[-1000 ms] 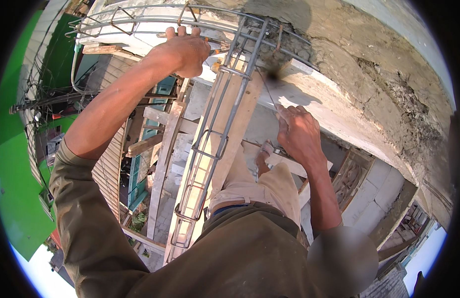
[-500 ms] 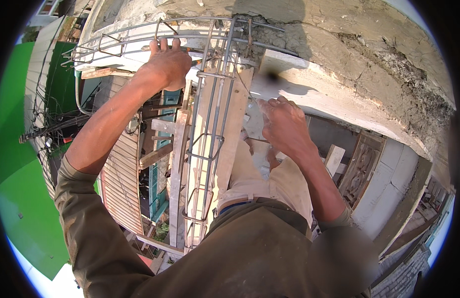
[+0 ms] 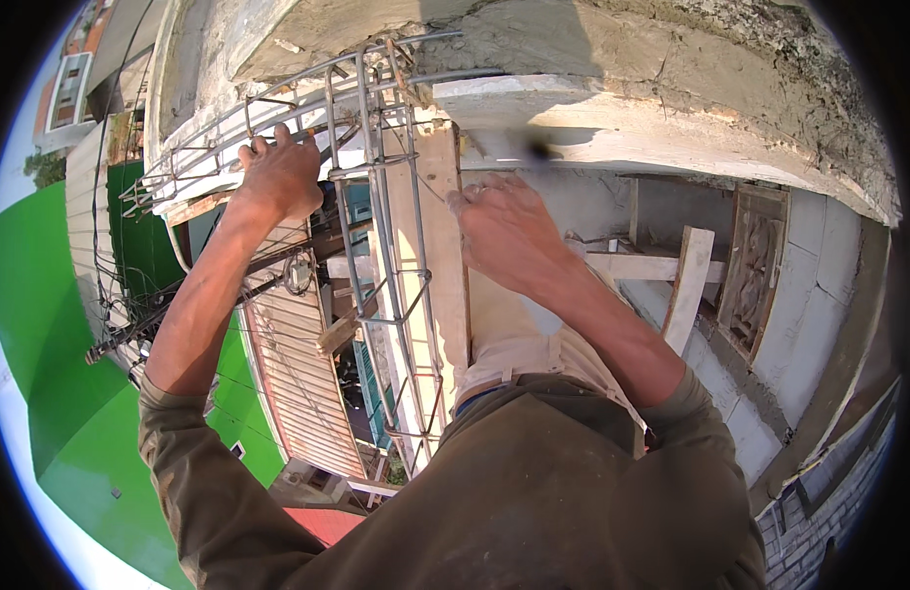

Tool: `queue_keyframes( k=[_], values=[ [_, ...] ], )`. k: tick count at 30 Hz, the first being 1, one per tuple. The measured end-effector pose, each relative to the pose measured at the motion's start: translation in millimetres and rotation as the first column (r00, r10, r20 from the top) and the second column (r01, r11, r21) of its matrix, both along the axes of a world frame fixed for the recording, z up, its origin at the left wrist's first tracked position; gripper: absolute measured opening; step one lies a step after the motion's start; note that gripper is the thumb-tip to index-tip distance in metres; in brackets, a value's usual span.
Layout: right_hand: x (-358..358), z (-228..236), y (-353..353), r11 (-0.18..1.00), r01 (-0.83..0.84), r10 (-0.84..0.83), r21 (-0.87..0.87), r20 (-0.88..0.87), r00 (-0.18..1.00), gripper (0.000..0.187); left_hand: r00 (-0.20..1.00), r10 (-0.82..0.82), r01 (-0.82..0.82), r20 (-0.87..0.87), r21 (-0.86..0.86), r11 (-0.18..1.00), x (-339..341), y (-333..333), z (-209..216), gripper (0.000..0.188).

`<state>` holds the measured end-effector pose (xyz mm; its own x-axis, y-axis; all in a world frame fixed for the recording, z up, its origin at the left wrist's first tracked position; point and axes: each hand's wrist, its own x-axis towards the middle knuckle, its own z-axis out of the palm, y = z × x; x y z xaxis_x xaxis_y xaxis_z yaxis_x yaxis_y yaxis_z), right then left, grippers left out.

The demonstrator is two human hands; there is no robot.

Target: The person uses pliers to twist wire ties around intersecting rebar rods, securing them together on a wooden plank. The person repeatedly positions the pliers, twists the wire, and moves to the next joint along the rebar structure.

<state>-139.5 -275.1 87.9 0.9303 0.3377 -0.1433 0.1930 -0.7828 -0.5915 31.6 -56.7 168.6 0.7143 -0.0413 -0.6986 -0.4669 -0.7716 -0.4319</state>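
The left hand (image 3: 281, 177) is positioned at the crosswise steel cage (image 3: 247, 118), back of the hand uppermost. Its fingers are bent and spread at the rods; the thumb and palm are hidden from this angle, so whether they close on a rod or on something beneath cannot be told.

The right hand (image 3: 504, 228) is on the opposite side of the lengthwise steel cage (image 3: 378, 187), apart from its rods. Its fingers are curled inward, with the thumb and forefinger pinching a thin wire (image 3: 433, 189). The wire slants up and left from the fingertips to the lengthwise cage, crossing above a pale wooden plank (image 3: 443, 236).

The lengthwise cage consists of long grey rods with bent stirrups around them. It runs from the top of the view toward the person's waist, alongside the plank, and meets the crosswise cage near a rough concrete ledge (image 3: 661, 59). Both forearms are bare below rolled brown sleeves.

Below and to the left are a ribbed roof (image 3: 302, 374) and a bright green surface (image 3: 91, 393), with dark cables near the roof. To the right, a slanting timber (image 3: 688, 285) stands near a framed wooden panel (image 3: 748, 270) set in a grey block wall (image 3: 814, 265).
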Motion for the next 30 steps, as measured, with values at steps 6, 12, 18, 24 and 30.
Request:
queue_keyframes(
  k=[6, 12, 18, 24, 30],
  values=[
    [-2, 1, 0, 1.0, -0.018, 0.018, -0.013, 0.036, 0.999, 0.046, 0.982, -0.187, 0.186, 0.034, 0.047, 0.982, 2, -5, 4, 0.066],
    [2, 5, -2, 1.0, -0.024, 0.024, -0.011, -0.013, 1.0, 0.049, 0.929, -0.356, 0.359, 0.098, -0.02, 0.933, 10, -13, 8, 0.034],
    [0, 1, -3, 1.0, 0.006, -0.007, 0.018, 0.053, 0.999, 0.046, 0.896, -0.362, 0.407, 0.255, -0.152, 0.9, 23, 6, -7, 0.03],
    [-9, -1, -18, 0.994, 0.107, -0.108, 0.032, 0.039, 0.993, 0.031, 0.93, -0.24, 0.303, 0.279, -0.209, 0.93, 19, 46, -28, 0.024],
    [-18, -12, -43, 0.986, 0.166, -0.169, -0.029, -0.11, 0.98, 0.045, 0.956, -0.037, 0.102, 0.29, -0.212, 0.972, 24, 71, -53, 0.024]
  ],
)
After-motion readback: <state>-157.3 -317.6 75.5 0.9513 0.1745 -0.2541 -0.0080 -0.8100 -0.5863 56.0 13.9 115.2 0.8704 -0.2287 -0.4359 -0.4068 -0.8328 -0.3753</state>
